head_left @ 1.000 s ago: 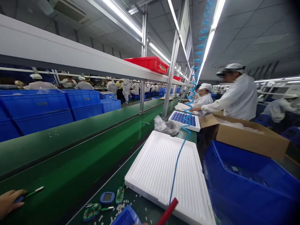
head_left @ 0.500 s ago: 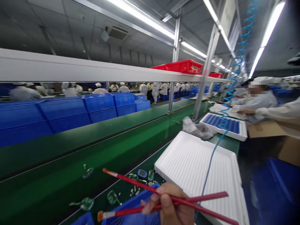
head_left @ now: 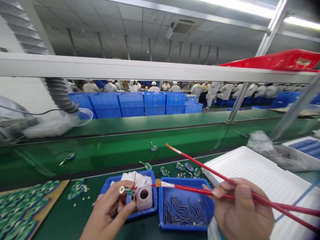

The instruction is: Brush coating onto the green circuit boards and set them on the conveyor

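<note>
Fingers of the right hand pinch two red-handled brushes; one tip points up-left, the other left, above a blue tray; the left hand pinches a small metal part.

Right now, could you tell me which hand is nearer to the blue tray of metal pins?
The right hand: it holds red-handled brushes over the tray's right rim, while the left hand is farther off, above the neighbouring blue tray.
</note>
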Demonstrator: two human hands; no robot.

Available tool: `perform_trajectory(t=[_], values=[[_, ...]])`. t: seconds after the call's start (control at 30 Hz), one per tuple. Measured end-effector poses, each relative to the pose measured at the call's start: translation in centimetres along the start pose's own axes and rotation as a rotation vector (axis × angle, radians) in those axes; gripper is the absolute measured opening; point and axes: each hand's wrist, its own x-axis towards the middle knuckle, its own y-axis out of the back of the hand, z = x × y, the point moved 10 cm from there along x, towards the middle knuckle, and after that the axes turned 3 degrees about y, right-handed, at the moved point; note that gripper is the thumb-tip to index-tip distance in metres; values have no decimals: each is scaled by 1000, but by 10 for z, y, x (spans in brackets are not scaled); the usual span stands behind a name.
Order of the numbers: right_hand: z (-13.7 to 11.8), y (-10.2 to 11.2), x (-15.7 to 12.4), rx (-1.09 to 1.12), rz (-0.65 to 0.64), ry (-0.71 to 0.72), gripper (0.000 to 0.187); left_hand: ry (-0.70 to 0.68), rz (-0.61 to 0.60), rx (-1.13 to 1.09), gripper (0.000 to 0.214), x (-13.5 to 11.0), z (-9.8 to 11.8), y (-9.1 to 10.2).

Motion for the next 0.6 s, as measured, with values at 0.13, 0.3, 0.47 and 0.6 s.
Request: perform_trajectory(t=[0.13,0.3,0.47,0.6], values=[[-6,9,-1,-33,58,-20,23,17,-21,-99,44,-6,16,-15],[-4,5,-4,-17,57,-66,24,256,-119,-644,52,-16,3,-55],[0,-11,-10,-4,-100,-81,14,330,-145,-713,50,-25,2,-70],[4,-12,-12,-33,-180,-85,11,349,-212,-682,48,-29,7,-77]])
